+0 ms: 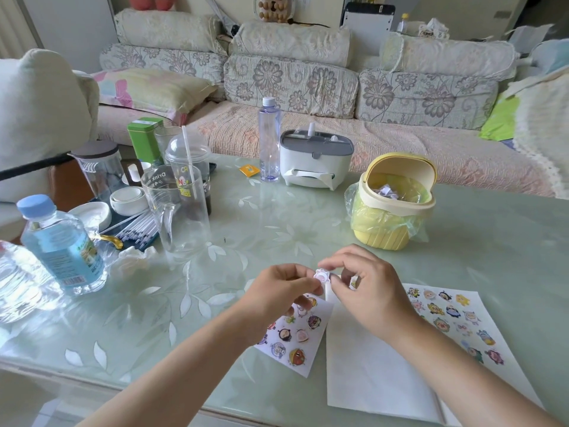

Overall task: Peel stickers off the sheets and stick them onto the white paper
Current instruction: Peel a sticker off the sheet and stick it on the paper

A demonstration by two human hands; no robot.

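Small round pink-and-white sticker (321, 276) held up between both grips, above the pale green glass worktop (277, 211).
Left grip (283, 291) and right grip (366, 291) each pinch an edge of it, probably to free the backing or steady it before placing. Cartoon-printed sticker sheet (295, 343) lies under the left. Blank white paper (369, 374) is just beside it, partly covered by the right forearm. Second sticker-covered sheet (455, 322) at right. Yellow lidded plastic bin (388, 229) and clear glass jug (178, 211) stand behind, not obstructing.
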